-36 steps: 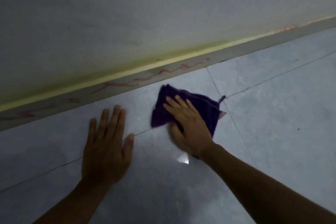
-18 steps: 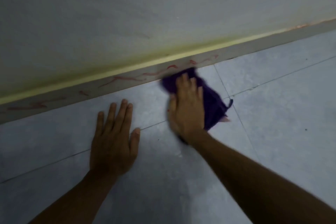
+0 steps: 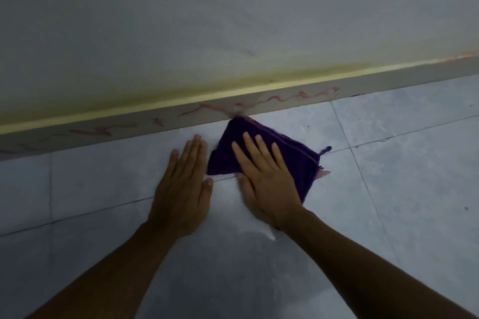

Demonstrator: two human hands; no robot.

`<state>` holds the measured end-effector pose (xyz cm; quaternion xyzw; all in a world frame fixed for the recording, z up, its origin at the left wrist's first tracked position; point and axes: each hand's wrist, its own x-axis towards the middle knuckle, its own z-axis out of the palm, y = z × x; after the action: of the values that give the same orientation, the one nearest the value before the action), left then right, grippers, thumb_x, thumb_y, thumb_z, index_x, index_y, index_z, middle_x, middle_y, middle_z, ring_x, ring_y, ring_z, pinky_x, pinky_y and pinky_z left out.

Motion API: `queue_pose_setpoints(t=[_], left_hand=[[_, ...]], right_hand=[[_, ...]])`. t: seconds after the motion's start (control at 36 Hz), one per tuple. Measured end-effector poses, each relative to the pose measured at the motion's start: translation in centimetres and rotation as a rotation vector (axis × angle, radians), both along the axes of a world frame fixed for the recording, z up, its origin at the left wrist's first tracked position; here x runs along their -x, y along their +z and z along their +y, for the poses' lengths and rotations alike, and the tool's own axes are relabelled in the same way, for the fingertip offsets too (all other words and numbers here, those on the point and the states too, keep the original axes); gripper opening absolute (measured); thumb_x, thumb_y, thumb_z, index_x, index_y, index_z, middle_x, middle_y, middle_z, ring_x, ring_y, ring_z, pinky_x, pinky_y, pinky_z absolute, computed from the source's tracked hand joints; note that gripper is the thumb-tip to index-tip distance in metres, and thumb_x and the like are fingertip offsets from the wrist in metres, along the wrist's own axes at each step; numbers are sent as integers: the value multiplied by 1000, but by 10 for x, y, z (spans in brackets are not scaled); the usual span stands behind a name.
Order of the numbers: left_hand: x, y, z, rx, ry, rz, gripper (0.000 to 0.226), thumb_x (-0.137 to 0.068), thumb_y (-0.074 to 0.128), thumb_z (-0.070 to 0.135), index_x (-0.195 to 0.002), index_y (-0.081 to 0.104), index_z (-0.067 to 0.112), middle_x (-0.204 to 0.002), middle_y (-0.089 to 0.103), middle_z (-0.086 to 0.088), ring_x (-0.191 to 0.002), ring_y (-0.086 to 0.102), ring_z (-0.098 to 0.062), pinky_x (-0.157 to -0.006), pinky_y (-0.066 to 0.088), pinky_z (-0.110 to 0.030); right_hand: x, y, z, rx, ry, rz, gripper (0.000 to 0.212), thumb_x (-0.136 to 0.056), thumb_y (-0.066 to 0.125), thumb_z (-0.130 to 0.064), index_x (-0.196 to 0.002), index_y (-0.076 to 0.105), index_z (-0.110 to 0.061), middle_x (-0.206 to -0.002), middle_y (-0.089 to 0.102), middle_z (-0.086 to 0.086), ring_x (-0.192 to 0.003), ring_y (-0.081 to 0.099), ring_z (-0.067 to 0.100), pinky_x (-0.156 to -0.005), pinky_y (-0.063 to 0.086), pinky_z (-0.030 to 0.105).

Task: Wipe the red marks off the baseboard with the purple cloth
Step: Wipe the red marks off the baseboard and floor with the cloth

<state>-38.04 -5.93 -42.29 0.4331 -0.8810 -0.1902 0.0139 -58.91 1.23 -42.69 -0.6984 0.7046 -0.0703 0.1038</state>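
Two hands [image 3: 181, 189] flat on the tiled floor [image 3: 388, 189], close below the baseboard [image 3: 129, 124]. Right hand [image 3: 267, 184] spread palm-down on the purple cloth [image 3: 293, 163], fingers straight, pressing rather than clenching; no closed grip on the fabric, only weight from above. Left hand just beside the cloth's left edge, fingers together, holding nothing, bracing on the tile.

Purple cloth folded into a rough triangle, lying on the floor, its far tip pointing up and away from the right hand and touching the foot of the baseboard. Long axis of the baseboard running left to right across the view, rising toward the right. Red marks [image 3: 285, 98] strung along that axis on both sides of the cloth's tip: a wavy line off to the right, straighter strokes and fainter smears to the left.

Judged from this: wiping barely begun, most marks intact. Marks lying ahead of and above the right hand, which is the nearer one and the one on the cloth. Next move likely needing the cloth lifted off the floor against the baseboard's face, then dragged sideways along its length.
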Motion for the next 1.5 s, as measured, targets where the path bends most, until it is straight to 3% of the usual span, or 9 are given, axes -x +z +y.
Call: queue_pose_setpoints(t=[0.31, 0.47, 0.58, 0.86, 1.03, 1.17, 1.28, 1.39, 1.5], left_hand=[[-72, -9, 12, 159, 84, -105, 66, -107, 25, 45, -165, 22, 14, -175, 19, -7, -162, 20, -28, -132, 16, -52], [-71, -9, 12, 142, 85, -114, 66, -108, 17, 44, -165, 21, 9, -175, 18, -11, -163, 18, -28, -131, 18, -54], [-71, -5, 13, 150, 90, -102, 65, -108, 20, 40, -163, 25, 7, -173, 23, -12, -161, 24, -29, -129, 24, -56], [-71, -10, 13, 182, 89, -50, 64, -108, 25, 40, -164, 23, 10, -175, 21, -8, -162, 20, -27, -130, 22, -53], [-70, -6, 11, 155, 76, -84, 65, -108, 23, 39, -164, 22, 6, -174, 21, -11, -162, 20, -29, -130, 23, -55], [-73, -5, 10, 125, 71, -101, 64, -108, 20, 38, -164, 20, 7, -174, 19, -11, -163, 17, -26, -131, 23, -52], [-72, -4, 12, 162, 78, -69, 62, -108, 25, 34, -163, 26, 5, -173, 24, -12, -160, 26, -29, -129, 26, -54], [-70, -3, 13, 164, 79, -71, 62, -108, 23, 35, -163, 26, 6, -173, 24, -11, -160, 26, -30, -129, 26, -55], [-69, 1, 13, 139, 78, -95, 63, -107, 23, 36, -163, 24, 7, -174, 23, -11, -161, 24, -31, -130, 23, -54]], right_hand=[[76, 16, -25, -37, -734, 60, 63, -104, 12, -41, -161, 20, -16, -168, 19, 14, -155, 13, 37, -124, 13, 58], [-61, 4, -29, -21, -51, -18, 53, -109, 21, -40, -160, 18, -28, -169, 17, 0, -158, 5, 20, -127, 6, 47], [-13, 11, -4, -52, 114, -57, 56, -102, 39, -35, -158, 31, -30, -167, 27, -6, -156, 14, 12, -127, 12, 46], [66, 17, -35, -34, -767, 30, 63, -103, 14, -37, -160, 23, -14, -168, 20, 13, -155, 14, 36, -124, 13, 59], [-74, 7, -35, 9, -150, -42, 53, -107, 24, -34, -159, 24, -24, -168, 22, 2, -157, 10, 21, -127, 8, 47], [-30, 13, 2, -53, 268, -99, 53, -102, 41, -30, -155, 37, -28, -164, 32, -6, -155, 17, 10, -128, 11, 40], [55, 23, 23, 5, -42, -163, 54, -93, 46, -18, -146, 50, -25, -157, 45, 0, -150, 34, 20, -123, 25, 55], [88, 27, 0, -26, -519, -52, 55, -100, 29, -27, -155, 36, -19, -164, 31, 10, -155, 21, 31, -125, 16, 58], [21, 22, -22, 7, -505, 30, 56, -103, 21, -30, -158, 28, -17, -165, 28, 9, -155, 20, 33, -125, 19, 56]])
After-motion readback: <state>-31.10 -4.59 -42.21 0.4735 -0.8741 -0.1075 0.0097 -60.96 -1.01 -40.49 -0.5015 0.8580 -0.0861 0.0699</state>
